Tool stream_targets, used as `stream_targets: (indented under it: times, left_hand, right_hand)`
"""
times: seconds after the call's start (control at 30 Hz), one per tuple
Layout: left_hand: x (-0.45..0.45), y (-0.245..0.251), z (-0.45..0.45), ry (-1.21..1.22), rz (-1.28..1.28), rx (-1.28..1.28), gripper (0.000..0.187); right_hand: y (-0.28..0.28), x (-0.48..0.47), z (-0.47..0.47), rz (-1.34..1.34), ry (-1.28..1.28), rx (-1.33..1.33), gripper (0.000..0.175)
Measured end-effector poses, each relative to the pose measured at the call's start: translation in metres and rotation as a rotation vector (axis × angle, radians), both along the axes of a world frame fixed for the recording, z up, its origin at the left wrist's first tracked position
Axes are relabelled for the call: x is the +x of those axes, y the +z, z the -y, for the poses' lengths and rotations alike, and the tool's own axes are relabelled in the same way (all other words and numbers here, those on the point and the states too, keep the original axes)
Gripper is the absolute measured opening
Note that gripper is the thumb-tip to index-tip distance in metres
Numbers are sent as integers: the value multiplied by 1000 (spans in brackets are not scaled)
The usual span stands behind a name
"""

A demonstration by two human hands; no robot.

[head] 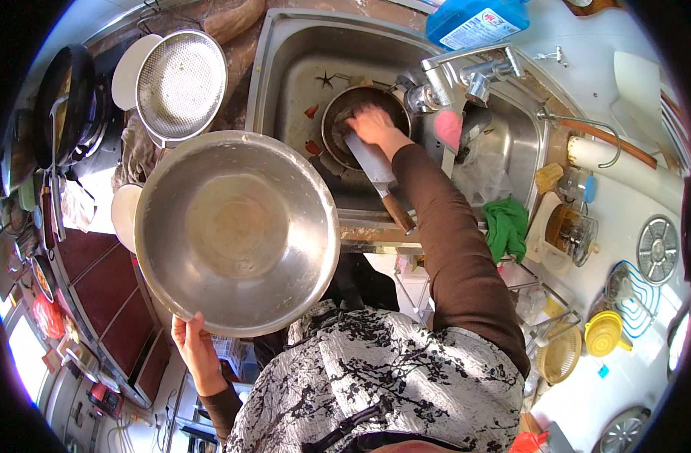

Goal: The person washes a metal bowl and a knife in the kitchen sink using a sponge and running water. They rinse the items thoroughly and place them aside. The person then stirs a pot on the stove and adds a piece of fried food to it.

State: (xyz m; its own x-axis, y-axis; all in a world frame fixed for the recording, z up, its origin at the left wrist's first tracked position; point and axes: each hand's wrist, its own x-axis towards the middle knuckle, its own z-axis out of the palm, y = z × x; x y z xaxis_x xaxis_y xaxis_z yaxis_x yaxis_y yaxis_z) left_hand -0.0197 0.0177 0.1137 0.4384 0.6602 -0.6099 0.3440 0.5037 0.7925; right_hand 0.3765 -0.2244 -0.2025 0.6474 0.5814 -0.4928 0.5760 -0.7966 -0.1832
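Note:
My left hand [195,354] grips the near rim of a large stainless steel bowl [238,226], tilted so its inside faces me. A wet film shows on the bowl's bottom, and pale specks dot its rim. In the left basin of the steel sink [288,73], my right hand [373,125] reaches into a round dark pan [399,105]. Its fingertips are blurred, so whether they hold anything cannot be told. A cleaver [371,161] lies across the pan's edge beside that hand, its wooden handle [398,214] pointing toward me.
A chrome faucet [436,79] overhangs the sink. Left of it stands a perforated metal colander [181,85]. A green cloth [505,226] drapes over the front edge, near the right basin [518,130]. A blue bottle [475,22] stands behind. Dark red scraps [311,111] lie in the left basin.

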Motion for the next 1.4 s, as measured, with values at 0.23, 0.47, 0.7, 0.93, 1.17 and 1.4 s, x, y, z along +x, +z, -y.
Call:
stream_targets:
  times: [0.23, 0.47, 0.7, 0.93, 1.17, 1.4]
  left_hand:
    - [5, -5, -2, -28, -5, -12, 12]
    - [4, -15, -5, -30, 46, -44, 13]
    - [23, -8, -2, -38, 56, -24, 13]
    - [22, -7, -11, -88, 90, -12, 14]
    - [30, -6, -14, -95, 121, -25, 13]
    - [31, -7, -22, -104, 117, -35, 13]
  right_hand:
    - [5, 9, 24, -166, 16, 258, 26]
    - [112, -66, 101, -202, 214, 208, 27]
    - [182, -135, 94, -61, -148, -87, 54]
    - [128, -151, 89, -242, -259, 70, 64]
    - [211, -131, 98, -486, -574, 479, 47]
    - [237, -134, 123, -1307, -1369, 1140, 8]
